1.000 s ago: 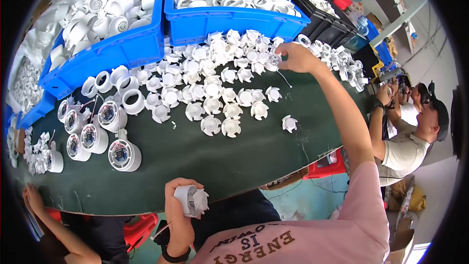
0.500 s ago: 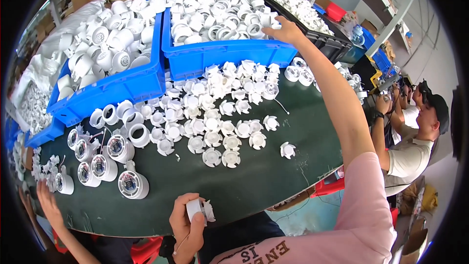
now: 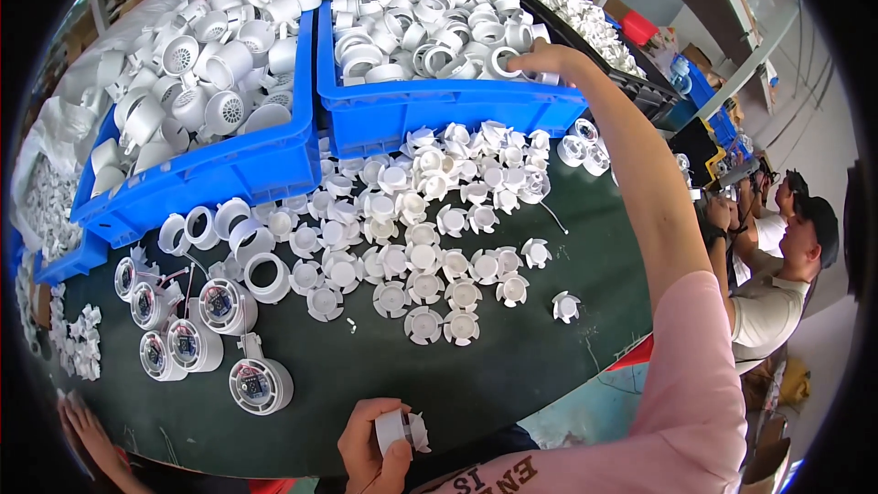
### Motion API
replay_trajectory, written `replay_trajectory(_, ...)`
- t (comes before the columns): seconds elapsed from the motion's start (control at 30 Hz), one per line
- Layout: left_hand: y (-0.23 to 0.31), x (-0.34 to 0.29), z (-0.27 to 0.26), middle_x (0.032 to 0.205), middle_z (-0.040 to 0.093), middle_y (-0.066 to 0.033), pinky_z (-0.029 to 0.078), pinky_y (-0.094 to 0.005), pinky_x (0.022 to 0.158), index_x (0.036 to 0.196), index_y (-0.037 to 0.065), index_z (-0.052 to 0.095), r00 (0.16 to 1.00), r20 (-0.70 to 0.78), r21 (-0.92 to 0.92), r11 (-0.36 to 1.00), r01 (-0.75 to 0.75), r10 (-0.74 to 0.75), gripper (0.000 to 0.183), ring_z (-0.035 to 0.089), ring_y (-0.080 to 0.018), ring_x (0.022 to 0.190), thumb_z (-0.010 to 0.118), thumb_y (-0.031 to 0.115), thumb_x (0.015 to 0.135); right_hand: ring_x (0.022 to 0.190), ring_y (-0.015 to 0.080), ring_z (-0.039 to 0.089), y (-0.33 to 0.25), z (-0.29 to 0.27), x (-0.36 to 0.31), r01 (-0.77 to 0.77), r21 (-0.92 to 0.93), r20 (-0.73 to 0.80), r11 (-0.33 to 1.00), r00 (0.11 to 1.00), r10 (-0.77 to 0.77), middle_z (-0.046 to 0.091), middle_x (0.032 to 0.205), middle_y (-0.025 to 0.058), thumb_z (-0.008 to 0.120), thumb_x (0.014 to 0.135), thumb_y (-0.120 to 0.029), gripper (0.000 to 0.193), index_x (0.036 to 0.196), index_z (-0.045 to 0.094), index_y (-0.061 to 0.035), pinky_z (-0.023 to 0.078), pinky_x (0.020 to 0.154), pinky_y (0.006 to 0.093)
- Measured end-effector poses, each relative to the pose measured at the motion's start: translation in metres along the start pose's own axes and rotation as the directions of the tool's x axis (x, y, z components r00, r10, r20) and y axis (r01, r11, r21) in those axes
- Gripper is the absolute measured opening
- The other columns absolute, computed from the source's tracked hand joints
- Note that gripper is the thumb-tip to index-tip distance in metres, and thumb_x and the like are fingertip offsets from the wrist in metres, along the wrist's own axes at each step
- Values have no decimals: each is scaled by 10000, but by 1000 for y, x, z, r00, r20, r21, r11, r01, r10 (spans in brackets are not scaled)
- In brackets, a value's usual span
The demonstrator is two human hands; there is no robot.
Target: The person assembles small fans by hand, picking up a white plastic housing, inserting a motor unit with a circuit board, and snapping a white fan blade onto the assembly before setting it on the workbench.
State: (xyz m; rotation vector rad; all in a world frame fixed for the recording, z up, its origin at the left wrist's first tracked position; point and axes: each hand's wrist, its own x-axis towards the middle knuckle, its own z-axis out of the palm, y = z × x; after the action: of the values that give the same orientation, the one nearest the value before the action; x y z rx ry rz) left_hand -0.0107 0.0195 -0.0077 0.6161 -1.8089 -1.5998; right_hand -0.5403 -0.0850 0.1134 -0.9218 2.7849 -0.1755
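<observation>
My left hand [image 3: 373,450] is closed around a short white plastic cylinder [image 3: 391,430] near the table's front edge. A white finned piece [image 3: 418,434] sticks out of the cylinder's right end. At the far right my right hand [image 3: 552,60] reaches over the rim of a blue bin [image 3: 448,114] heaped with white plastic rings. Its fingertips are closed on the edge of a white ring [image 3: 503,62]; the other fingers are partly hidden. Between my hands, many white finned caps [image 3: 422,258] lie on the dark green table [image 3: 512,361].
Round white housings with circuit boards [image 3: 261,386] and empty rings [image 3: 266,277] stand at the left. Another blue bin [image 3: 206,178] holds perforated white cups. A black crate [image 3: 640,82] of white parts is behind. A co-worker's hand [image 3: 90,434] rests at the left edge; people sit at the right.
My right hand's fingers have closed onto a ring in the bin. My left hand still holds the cylinder. The view has shifted, and the co-worker's hand sits lower in it.
</observation>
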Motion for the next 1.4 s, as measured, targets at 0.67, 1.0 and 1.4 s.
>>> replay_trajectory(0.67,2,-2,3,988,591,-134,451,-295,766,1124,-36,537,1000,-16,-12,1000,9,-9,353,567,-193,857,534,228,889,1103,272,569,36,19,20,180,329,-239,927,966,-103,564,1258,152,721,612,-451,791,1325,536,-164,403,996,352)
replay_trajectory(1.0,-10,-6,6,969,587,-105,445,-251,666,1148,-20,507,997,-9,-221,973,70,-74,382,544,-124,770,568,249,883,989,191,592,-40,-21,-125,501,450,-37,739,837,-545,597,1167,97,681,710,-304,653,1336,524,-206,555,647,313)
replay_trajectory(1.4,1,-5,7,951,590,-70,448,-220,639,1123,14,494,989,6,-237,961,145,-148,299,547,-94,768,470,245,935,1193,403,445,-40,131,-199,706,38,-223,708,696,-682,445,1294,202,614,758,-208,641,1376,442,-211,368,1027,446)
